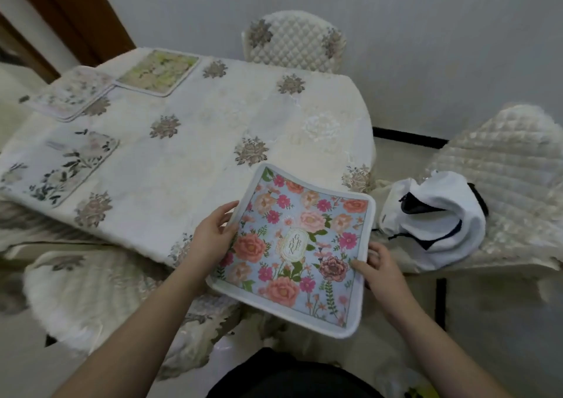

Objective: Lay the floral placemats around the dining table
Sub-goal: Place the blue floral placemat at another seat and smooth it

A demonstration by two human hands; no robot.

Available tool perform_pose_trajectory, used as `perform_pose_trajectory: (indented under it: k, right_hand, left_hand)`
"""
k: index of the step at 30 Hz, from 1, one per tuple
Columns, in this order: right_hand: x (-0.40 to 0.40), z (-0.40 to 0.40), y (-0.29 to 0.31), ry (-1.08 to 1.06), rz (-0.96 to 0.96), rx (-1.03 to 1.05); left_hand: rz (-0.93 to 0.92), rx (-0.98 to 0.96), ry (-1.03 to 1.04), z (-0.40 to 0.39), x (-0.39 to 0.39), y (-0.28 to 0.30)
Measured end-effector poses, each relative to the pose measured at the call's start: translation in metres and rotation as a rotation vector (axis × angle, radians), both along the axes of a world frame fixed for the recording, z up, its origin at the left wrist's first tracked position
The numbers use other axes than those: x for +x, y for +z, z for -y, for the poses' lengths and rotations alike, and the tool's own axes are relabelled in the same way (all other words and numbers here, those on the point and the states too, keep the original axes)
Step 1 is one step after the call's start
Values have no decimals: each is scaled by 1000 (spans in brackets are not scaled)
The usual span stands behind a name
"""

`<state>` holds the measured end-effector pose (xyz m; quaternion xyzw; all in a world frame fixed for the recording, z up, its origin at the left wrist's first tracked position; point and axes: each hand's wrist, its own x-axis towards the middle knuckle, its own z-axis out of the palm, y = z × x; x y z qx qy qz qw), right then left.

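Overhanging the counter's (pixel 195 141) near corner at 5 o'clock, a blue placemat (pixel 300 245) with pink and peach flowers and a white padded border sags slightly between both hands. Left hand (pixel 210 236) fingers curl under its left edge, thumb on top; right hand (pixel 380 271) pinches the right edge. Three more floral mats lie flat toward 10 o'clock, two overlapping. A white drawstring bag (pixel 432 215) slumps on the quilted chair (pixel 502 184) at 3 o'clock; its contents are hidden.
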<state>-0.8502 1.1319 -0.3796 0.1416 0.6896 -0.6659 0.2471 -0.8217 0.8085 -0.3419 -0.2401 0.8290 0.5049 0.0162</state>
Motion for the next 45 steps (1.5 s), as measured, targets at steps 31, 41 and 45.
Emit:
perform_pose_trajectory:
  k: [31, 41, 45]
  right_hand:
    - [-111, 283, -41, 606, 88, 26]
    - [-137, 303, -62, 623, 159, 58]
    - [-144, 303, -69, 680, 162, 81]
  left_hand:
    - [181, -211, 388, 271, -68, -40]
    - [199, -242, 465, 292, -92, -71]
    - [207, -237, 494, 294, -92, -82]
